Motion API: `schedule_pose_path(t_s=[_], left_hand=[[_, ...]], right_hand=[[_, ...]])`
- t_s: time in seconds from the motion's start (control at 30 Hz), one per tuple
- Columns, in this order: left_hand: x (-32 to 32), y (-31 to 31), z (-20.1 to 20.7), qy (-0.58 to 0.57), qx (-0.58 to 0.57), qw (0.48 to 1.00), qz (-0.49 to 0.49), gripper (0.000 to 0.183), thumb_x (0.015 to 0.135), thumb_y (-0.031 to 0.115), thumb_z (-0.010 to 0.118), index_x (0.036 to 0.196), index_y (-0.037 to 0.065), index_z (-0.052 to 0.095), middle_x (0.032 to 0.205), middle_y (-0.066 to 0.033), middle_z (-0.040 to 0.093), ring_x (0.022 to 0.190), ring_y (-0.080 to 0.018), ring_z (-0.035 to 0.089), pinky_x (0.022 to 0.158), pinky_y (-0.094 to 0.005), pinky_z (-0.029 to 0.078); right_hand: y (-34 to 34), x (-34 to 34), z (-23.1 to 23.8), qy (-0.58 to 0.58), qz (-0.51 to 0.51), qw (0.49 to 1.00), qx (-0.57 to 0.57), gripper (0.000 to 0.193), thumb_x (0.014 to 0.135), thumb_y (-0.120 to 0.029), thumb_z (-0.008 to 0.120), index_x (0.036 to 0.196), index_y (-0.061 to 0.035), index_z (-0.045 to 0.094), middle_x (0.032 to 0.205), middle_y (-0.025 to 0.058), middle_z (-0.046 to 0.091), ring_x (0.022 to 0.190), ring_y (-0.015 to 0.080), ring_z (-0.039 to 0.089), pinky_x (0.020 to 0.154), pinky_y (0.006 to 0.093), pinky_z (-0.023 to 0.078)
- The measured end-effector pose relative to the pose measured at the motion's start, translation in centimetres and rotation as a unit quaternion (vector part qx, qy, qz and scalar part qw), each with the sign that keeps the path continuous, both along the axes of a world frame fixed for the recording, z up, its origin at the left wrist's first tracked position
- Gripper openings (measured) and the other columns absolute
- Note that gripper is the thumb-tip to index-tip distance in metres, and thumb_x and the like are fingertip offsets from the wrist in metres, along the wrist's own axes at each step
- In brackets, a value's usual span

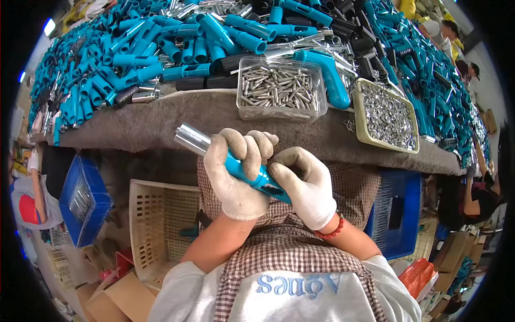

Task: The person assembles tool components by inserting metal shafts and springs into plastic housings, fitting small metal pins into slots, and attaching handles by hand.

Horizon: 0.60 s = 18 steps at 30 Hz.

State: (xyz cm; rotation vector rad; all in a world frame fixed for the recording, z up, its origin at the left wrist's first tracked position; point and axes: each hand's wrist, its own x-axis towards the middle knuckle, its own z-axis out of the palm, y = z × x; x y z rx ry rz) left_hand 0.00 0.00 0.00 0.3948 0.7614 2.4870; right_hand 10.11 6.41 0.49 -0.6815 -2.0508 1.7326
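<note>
Above my lap, my left hand [236, 174] in a white work glove wraps round a teal plastic tube handle [264, 181]. A shiny metal sleeve [192, 138] sticks out of its upper left end. The tube slants down to the right, with a slot in its side. My right hand [304, 185], gloved too, is closed with thumb and forefinger against the tube near the slot. Anything small in that pinch is hidden. Just beyond, at the table's edge, stand a clear box of metal pins [322, 104] and a cream tray of small metal parts [361, 129].
Teal tubes [137, 60] with black and metal ones heap the brown cloth-covered table [161, 121]. A curved teal handle [335, 86] leans by the clear box. Below are a cream crate [138, 225], a blue bin [104, 201] and a blue crate [413, 214]. Other people work at both sides.
</note>
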Motion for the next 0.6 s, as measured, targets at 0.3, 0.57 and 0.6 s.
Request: schedule_pose_path(t_s=[0.3,0.57,0.6], left_hand=[[-1.2,-0.6,0.3,-0.024,0.027,0.999,0.028,0.043,0.095,0.046,0.038,0.065,0.018,0.027,0.046,0.0047,0.024,0.054,-0.0144,0.031,0.083,-0.0365,0.042],[-1.3,-0.8,0.6,-0.004,0.027,0.998,0.057,0.041,0.096,0.043,0.036,0.064,0.018,0.029,0.044,0.0045,0.024,0.053,-0.0125,0.029,0.083,-0.0361,0.042],[-1.4,-0.8,0.6,-0.004,0.029,0.998,0.058,0.041,0.096,0.043,0.036,0.064,0.018,0.029,0.044,0.0045,0.024,0.053,-0.0125,0.029,0.083,-0.0361,0.042]], right_hand=[[-1.4,-1.7,-1.4,0.174,-0.053,0.887,0.425,0.033,0.068,-0.006,0.078,0.098,-0.002,0.063,0.091,0.0131,0.065,0.077,0.0275,0.066,0.064,0.0339,0.054],[-1.9,-2.2,-2.7,0.202,-0.062,0.892,0.4,0.039,0.067,-0.004,0.079,0.101,-0.0015,0.061,0.097,0.0151,0.064,0.082,0.0296,0.065,0.069,0.036,0.054],[-1.9,-2.3,-2.7,0.202,-0.061,0.891,0.402,0.039,0.067,-0.004,0.079,0.101,-0.0015,0.061,0.097,0.0151,0.064,0.082,0.0296,0.065,0.069,0.036,0.054]])
